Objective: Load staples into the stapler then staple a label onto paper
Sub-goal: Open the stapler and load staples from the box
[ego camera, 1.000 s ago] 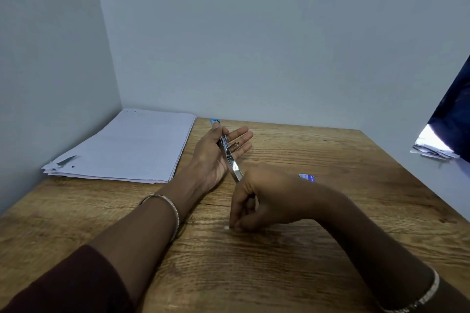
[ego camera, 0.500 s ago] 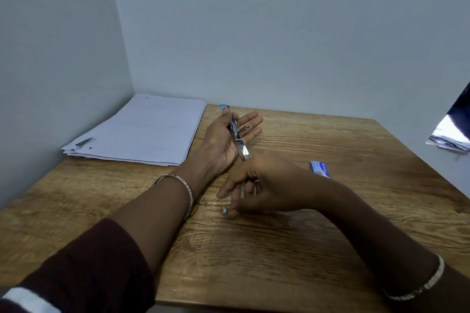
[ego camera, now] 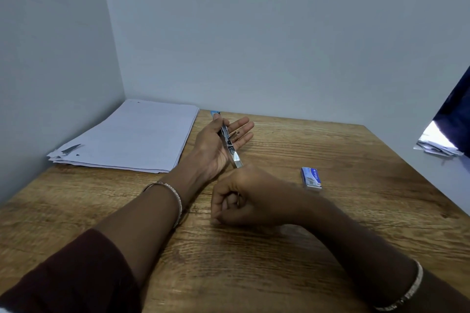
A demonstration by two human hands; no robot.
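Observation:
My left hand (ego camera: 216,145) lies palm-up on the wooden table (ego camera: 279,262) and holds a slim metal stapler (ego camera: 230,145) with a blue tip, its length running from the thumb toward the wrist. My right hand (ego camera: 244,200) rests just in front of the stapler's near end, fingers curled into a loose fist; a thin dark sliver shows between the fingers, and I cannot tell what it is. A small blue and white staple box (ego camera: 311,177) lies on the table to the right of that hand. A stack of white paper (ego camera: 132,137) sits at the back left corner.
Grey walls close the table at the back and the left. A small pile of paper scraps (ego camera: 438,147) lies on a ledge at the far right, beside dark fabric. A small dark scrap (ego camera: 71,148) rests on the paper stack's near left corner.
My right hand's fingers have curled from a loose pinch on the tabletop into a fist. The left hand with the stapler has stayed in place. The camera view shifted a little.

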